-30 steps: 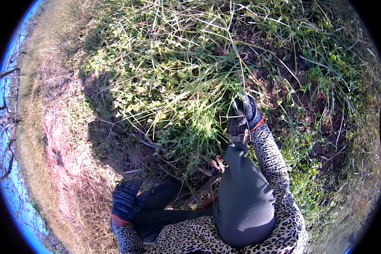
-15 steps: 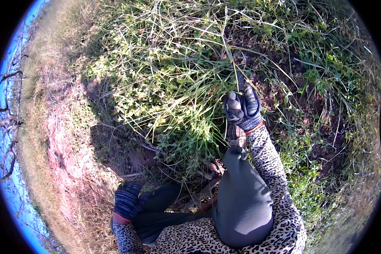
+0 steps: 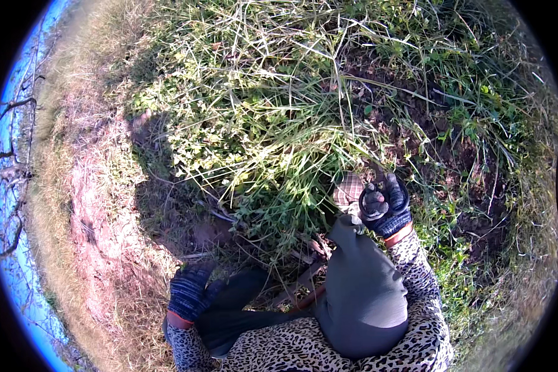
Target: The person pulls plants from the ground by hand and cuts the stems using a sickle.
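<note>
— Where's the grass?
— The green tuft (image 3: 291, 180) spreads ahead of the person, leaning down toward the right shoe (image 3: 348, 188). Long stems fall across it.

— And the tool?
— Just right of the shoe. I see only a narrow dark end (image 3: 377, 168) past the fingers, so I can't say what kind it is.

— How's the right hand (image 3: 385, 208)?
— Gloved, palm turned up, fingers curled in. It seems to have hold of the tool, though the grip itself is partly hidden.

— The left hand (image 3: 190, 292)?
— Gloved too, resting on the left leg (image 3: 239, 296), fingers loosely bent. Nothing shows in it, but its underside is out of sight.

— So which step is this?
— My reading: work with the tool at the tuft's near right edge, one-handed. The tool looks clear of the stems at this instant.

— What would a move back to the stems call for?
— Passing the shoe without catching it, I'd judge, and seeing the tool's end among the leaves. Steadying stems would need the left hand off the leg.

— Farther out?
— Dark soil (image 3: 437, 115) ahead to the right, pinkish earth (image 3: 93, 204) to the left, then bare branches (image 3: 11, 173) at the rim.
</note>
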`<action>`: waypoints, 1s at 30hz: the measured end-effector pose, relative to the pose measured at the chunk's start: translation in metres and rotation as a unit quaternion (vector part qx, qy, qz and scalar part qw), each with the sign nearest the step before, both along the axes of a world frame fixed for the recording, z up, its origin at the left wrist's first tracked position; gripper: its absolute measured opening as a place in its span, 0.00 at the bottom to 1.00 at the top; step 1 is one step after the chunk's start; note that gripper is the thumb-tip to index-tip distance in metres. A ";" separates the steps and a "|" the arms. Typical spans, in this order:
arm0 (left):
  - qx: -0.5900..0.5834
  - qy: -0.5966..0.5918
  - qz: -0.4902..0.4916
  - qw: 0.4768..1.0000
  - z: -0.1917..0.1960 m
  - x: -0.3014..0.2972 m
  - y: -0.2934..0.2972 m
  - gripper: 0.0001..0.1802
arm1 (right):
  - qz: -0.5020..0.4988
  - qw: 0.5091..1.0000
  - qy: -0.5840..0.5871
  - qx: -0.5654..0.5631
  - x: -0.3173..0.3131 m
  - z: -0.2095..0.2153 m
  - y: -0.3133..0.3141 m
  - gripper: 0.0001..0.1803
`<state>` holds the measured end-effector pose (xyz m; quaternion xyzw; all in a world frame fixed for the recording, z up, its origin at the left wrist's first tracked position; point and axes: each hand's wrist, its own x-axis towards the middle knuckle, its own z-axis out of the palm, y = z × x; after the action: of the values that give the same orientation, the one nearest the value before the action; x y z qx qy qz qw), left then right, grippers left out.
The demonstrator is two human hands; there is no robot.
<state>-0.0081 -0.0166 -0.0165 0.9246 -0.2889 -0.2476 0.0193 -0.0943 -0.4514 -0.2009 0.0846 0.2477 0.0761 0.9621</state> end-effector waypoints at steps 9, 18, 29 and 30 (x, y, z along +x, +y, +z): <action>-0.033 -0.006 0.000 0.999 -0.001 -0.003 0.009 0.24 | 0.061 0.933 -0.012 -0.354 -0.023 0.033 0.021 0.30; -0.016 0.003 0.022 1.000 0.005 -0.001 -0.004 0.23 | 0.289 0.780 -0.061 -0.552 0.016 -0.027 -0.006 0.21; -0.005 -0.029 -0.001 1.000 0.000 -0.003 0.005 0.23 | -0.083 0.787 0.118 -0.600 0.029 -0.033 0.001 0.14; -0.005 -0.023 0.003 1.000 0.002 -0.003 0.005 0.23 | -0.133 0.810 0.096 -0.562 0.022 -0.038 -0.002 0.15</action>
<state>-0.0114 -0.0119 -0.0144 0.9308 -0.2882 -0.2243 0.0180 -0.0727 -0.4537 -0.2391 -0.4321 0.3248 -0.2140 0.8136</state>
